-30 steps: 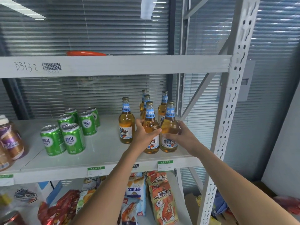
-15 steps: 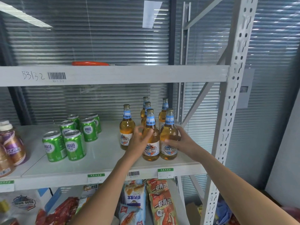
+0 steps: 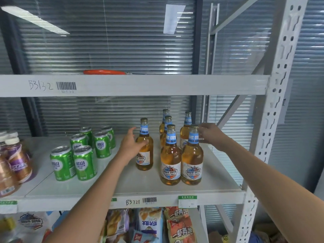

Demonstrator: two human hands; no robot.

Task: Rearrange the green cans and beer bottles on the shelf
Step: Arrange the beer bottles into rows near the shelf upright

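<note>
Setting: grey metal shelf [image 3: 175,190] in front of glass with closed blinds; a single head view, looking slightly down.
Green cans [image 3: 84,151]: six, upright, in a cluster on the left half of the board, well apart from both hands.
Beer bottles [image 3: 171,155]: upright, in two rows running near to far on the right half, plus a lone bottle [image 3: 144,148] standing just left of them.
Left hand [image 3: 130,146]: against the left shoulder of the lone bottle, thumb raised, fingers wrapping toward its far side; the grip looks only half formed.
Right hand [image 3: 209,133]: fingertips pinch the neck of the near right bottle [image 3: 192,155] just below the cap.
Key relation: the lone bottle's long axis is vertical and it stands directly right of the left palm, so the left hand is the nearer one for moving it.
Likely step: aligning the lone bottle with the rows, judging by the gap.
Hard to see: far bottles hide behind near ones, so their count is uncertain; left fingers are hidden behind glass.
Other things: brown drink bottles [image 3: 15,160] at the left edge, cut off; snack bags [image 3: 178,225] on the level below.
</note>
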